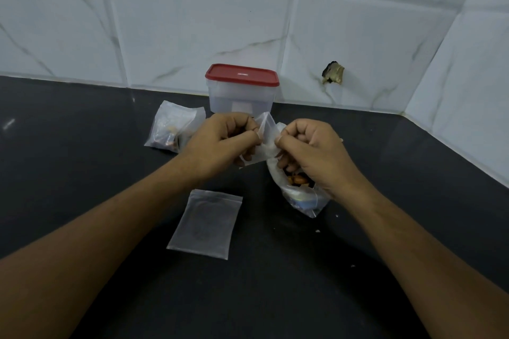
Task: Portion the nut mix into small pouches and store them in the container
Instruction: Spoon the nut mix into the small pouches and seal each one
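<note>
My left hand (pixel 220 140) and my right hand (pixel 311 148) both pinch a small clear pouch (pixel 261 143), held above the black counter between them. Under my right hand lies the larger bag of nut mix (pixel 300 192), its mouth showing orange and dark nuts. An empty flat pouch (pixel 206 224) lies on the counter in front of me. Filled pouches (pixel 173 126) sit to the left, partly hidden by my left hand. The clear container with a red lid (pixel 242 91) stands shut against the tiled wall.
The black counter (pixel 82 173) meets white marble-look tiles behind and at the right corner. A hole in the tile (pixel 333 73) sits right of the container. Small crumbs (pixel 317 230) lie near the nut bag.
</note>
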A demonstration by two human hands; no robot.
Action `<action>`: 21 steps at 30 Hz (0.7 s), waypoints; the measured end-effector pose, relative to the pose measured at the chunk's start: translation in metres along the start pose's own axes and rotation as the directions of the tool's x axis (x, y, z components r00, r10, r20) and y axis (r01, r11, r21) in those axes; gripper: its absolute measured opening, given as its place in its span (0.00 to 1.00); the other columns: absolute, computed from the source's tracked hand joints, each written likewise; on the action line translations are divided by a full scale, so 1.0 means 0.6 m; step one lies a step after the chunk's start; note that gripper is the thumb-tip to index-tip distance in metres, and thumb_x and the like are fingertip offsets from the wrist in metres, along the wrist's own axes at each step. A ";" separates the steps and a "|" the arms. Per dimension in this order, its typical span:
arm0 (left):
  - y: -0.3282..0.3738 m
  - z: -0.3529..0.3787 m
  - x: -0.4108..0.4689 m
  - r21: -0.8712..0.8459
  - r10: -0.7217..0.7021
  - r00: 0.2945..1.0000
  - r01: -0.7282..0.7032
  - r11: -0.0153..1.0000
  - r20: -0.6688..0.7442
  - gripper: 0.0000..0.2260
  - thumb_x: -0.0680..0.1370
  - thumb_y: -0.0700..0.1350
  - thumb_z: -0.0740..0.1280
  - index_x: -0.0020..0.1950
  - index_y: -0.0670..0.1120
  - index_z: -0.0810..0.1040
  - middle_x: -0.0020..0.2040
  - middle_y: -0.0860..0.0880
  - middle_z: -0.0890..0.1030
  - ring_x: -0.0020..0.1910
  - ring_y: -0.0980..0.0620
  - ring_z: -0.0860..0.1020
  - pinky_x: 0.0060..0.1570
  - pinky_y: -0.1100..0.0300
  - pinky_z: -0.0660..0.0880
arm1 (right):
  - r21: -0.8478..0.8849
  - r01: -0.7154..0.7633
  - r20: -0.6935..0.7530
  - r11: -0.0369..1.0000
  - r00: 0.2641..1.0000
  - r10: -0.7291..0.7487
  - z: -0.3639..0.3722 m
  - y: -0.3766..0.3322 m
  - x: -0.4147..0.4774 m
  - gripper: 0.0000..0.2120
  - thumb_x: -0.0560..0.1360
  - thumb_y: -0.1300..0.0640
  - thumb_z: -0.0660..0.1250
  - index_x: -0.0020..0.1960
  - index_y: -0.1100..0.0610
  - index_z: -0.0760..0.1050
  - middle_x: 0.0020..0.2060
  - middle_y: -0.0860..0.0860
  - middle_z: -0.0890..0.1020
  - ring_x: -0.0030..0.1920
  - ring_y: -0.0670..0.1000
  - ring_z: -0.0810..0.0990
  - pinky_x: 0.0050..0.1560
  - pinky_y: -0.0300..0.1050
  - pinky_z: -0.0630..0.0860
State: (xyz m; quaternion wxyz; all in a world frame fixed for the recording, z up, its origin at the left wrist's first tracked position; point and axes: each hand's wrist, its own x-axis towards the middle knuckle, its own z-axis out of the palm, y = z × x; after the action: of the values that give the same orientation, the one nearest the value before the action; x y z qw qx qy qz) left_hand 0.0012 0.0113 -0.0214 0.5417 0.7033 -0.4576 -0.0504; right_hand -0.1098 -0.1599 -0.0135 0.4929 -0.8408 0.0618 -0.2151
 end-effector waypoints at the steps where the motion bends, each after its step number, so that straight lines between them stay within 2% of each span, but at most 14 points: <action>1: 0.000 0.000 0.000 0.014 0.003 1.000 -0.003 1.000 0.005 0.08 0.82 0.40 0.66 0.47 0.37 0.80 0.38 0.44 0.82 0.38 0.47 0.81 0.40 0.54 0.82 | -0.011 0.016 -0.006 1.000 1.000 -0.016 -0.002 0.001 -0.001 0.04 0.80 0.63 0.68 0.46 0.59 0.79 0.34 0.53 0.85 0.34 0.49 0.85 0.36 0.43 0.81; 4: -0.001 0.004 -0.003 0.053 0.002 1.000 -0.003 0.999 0.019 0.07 0.81 0.41 0.67 0.46 0.40 0.81 0.37 0.47 0.82 0.37 0.50 0.82 0.38 0.57 0.80 | 0.004 0.079 -0.008 0.997 0.997 -0.079 0.000 0.001 -0.003 0.06 0.78 0.67 0.70 0.49 0.58 0.76 0.41 0.57 0.85 0.35 0.57 0.84 0.35 0.44 0.80; 6: 0.001 0.006 -0.004 0.075 0.004 1.000 -0.006 0.997 0.020 0.07 0.80 0.43 0.68 0.46 0.41 0.82 0.36 0.48 0.83 0.36 0.53 0.82 0.37 0.61 0.79 | -0.068 0.162 -0.003 0.984 0.987 -0.162 0.004 0.003 -0.004 0.10 0.76 0.70 0.69 0.48 0.56 0.76 0.40 0.58 0.83 0.34 0.64 0.80 0.33 0.53 0.79; 8: 0.004 0.007 -0.004 0.093 0.008 1.000 -0.010 0.996 0.017 0.07 0.79 0.45 0.68 0.45 0.43 0.82 0.37 0.49 0.83 0.36 0.54 0.82 0.37 0.63 0.78 | -0.146 0.229 -0.001 0.962 0.973 -0.232 0.008 0.005 -0.003 0.12 0.75 0.71 0.68 0.45 0.54 0.78 0.40 0.53 0.83 0.33 0.59 0.80 0.35 0.55 0.79; 10: 0.008 0.006 -0.005 0.107 0.008 1.000 -0.009 0.994 0.013 0.07 0.79 0.45 0.69 0.45 0.44 0.83 0.36 0.50 0.84 0.35 0.56 0.82 0.36 0.65 0.77 | -0.200 0.247 -0.019 0.948 0.966 -0.256 0.010 0.005 -0.002 0.15 0.74 0.72 0.67 0.44 0.53 0.82 0.45 0.49 0.84 0.33 0.49 0.80 0.35 0.44 0.78; 12: 0.010 0.008 -0.005 0.134 0.008 1.000 -0.010 0.991 0.015 0.07 0.79 0.44 0.69 0.45 0.43 0.83 0.37 0.49 0.84 0.35 0.57 0.81 0.36 0.67 0.76 | -0.253 0.247 -0.026 0.935 0.965 -0.262 0.010 0.006 -0.001 0.16 0.75 0.71 0.67 0.47 0.51 0.84 0.45 0.47 0.84 0.35 0.48 0.81 0.37 0.38 0.79; 15: 0.012 0.010 -0.006 0.176 0.037 0.999 -0.041 0.984 0.025 0.07 0.79 0.45 0.70 0.45 0.44 0.83 0.37 0.49 0.84 0.36 0.57 0.82 0.37 0.67 0.76 | -0.253 0.240 -0.019 0.937 0.967 -0.253 0.012 0.007 -0.002 0.11 0.77 0.65 0.72 0.50 0.49 0.84 0.37 0.45 0.85 0.33 0.46 0.82 0.38 0.42 0.82; 18: 0.014 0.008 -0.006 0.197 0.106 0.994 -0.105 0.975 0.003 0.04 0.80 0.45 0.70 0.46 0.46 0.83 0.39 0.50 0.83 0.40 0.52 0.82 0.39 0.60 0.79 | -0.178 0.234 -0.045 0.956 0.968 -0.245 0.012 0.008 -0.001 0.07 0.77 0.62 0.74 0.45 0.50 0.84 0.33 0.43 0.83 0.30 0.42 0.79 0.35 0.38 0.78; 20: 0.013 0.002 -0.006 0.229 0.185 0.980 -0.165 0.959 -0.070 0.02 0.79 0.44 0.71 0.49 0.47 0.82 0.43 0.52 0.83 0.43 0.51 0.81 0.42 0.55 0.80 | -0.132 0.239 -0.053 0.962 0.967 -0.247 0.010 0.009 0.000 0.08 0.78 0.64 0.72 0.46 0.51 0.84 0.35 0.45 0.84 0.32 0.42 0.80 0.37 0.35 0.76; 21: 0.011 -0.002 -0.004 0.270 0.229 0.968 -0.194 0.943 -0.106 0.04 0.79 0.45 0.71 0.52 0.47 0.81 0.46 0.52 0.83 0.45 0.51 0.81 0.43 0.54 0.80 | -0.105 0.241 -0.050 0.965 0.968 -0.247 0.008 0.010 0.002 0.08 0.78 0.64 0.72 0.48 0.52 0.85 0.37 0.46 0.85 0.35 0.43 0.82 0.39 0.36 0.77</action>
State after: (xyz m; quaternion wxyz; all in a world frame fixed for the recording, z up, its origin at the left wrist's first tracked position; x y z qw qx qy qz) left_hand -0.0033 0.0141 -0.0167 0.4777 0.7163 -0.4953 0.1159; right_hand -0.1062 -0.1593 -0.0206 0.4185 -0.8580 -0.0161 -0.2973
